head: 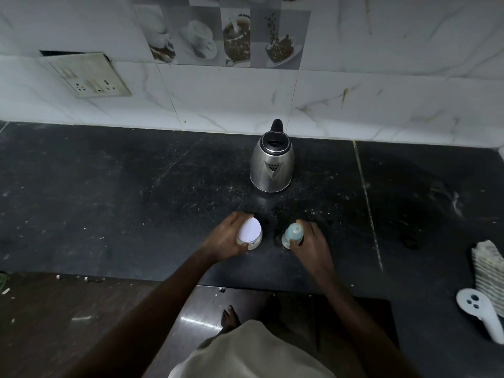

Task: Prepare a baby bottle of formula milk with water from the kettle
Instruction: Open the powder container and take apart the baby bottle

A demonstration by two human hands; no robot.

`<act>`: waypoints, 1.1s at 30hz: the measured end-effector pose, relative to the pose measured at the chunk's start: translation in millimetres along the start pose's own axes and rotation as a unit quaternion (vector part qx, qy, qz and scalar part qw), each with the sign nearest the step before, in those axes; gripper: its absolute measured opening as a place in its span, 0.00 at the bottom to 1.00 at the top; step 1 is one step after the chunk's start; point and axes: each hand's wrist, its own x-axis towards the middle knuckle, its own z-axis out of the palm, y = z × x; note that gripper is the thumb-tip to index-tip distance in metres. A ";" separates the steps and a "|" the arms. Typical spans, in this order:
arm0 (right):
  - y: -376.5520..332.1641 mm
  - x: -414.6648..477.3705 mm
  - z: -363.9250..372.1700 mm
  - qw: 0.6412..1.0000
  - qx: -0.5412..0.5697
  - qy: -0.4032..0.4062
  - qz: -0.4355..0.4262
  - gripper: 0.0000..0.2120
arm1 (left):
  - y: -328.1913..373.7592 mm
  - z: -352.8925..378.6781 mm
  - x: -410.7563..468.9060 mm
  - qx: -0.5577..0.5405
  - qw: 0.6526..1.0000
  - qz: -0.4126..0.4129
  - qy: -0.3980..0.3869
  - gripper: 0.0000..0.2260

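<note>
A steel kettle (272,165) with a black lid and handle stands on the black counter (109,200) near the back wall, its spout facing me. In front of it my left hand (226,240) grips a small jar with a white lid (250,231), which stands on the counter. Beside it my right hand (311,245) holds a baby bottle with a pale teal cap (293,232), also upright on the counter. A narrow gap separates the jar and the bottle.
A striped cloth (489,268) and a white handle-shaped device (480,312) lie at the counter's right edge. A wall socket plate (90,76) hangs on the tiled wall at the left. The counter's front edge runs just below my hands.
</note>
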 end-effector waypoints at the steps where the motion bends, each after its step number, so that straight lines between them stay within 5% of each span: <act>1: -1.3 1.1 -0.4 1.000 0.000 0.000 0.006 0.30 | -0.6 -0.6 -0.2 0.000 1.000 0.001 -0.003 0.37; 6: -5.4 1.8 1.1 1.000 -0.008 -0.008 0.023 0.30 | -2.2 -2.7 1.2 0.008 1.000 -0.003 -0.014 0.37; 9: -7.7 -0.1 0.6 0.999 -0.031 -0.026 0.012 0.42 | -4.4 -3.3 3.5 0.013 1.000 -0.003 -0.026 0.38; 14: -37.5 -15.5 13.8 0.995 -0.024 0.080 -0.053 0.49 | -7.8 -4.4 4.5 0.020 0.999 -0.003 -0.038 0.39; 19: -64.4 -17.6 46.8 0.994 0.042 -0.075 -0.069 0.49 | -6.7 -7.2 5.6 0.047 0.998 0.012 -0.041 0.39; 24: -73.3 -4.9 59.7 0.984 0.103 -0.142 -0.036 0.58 | -0.7 -13.6 14.3 0.071 0.996 0.018 -0.049 0.35; 33: -76.5 1.1 75.5 0.981 0.149 -0.120 0.003 0.58 | -0.3 -19.7 29.4 0.095 0.991 0.023 -0.092 0.36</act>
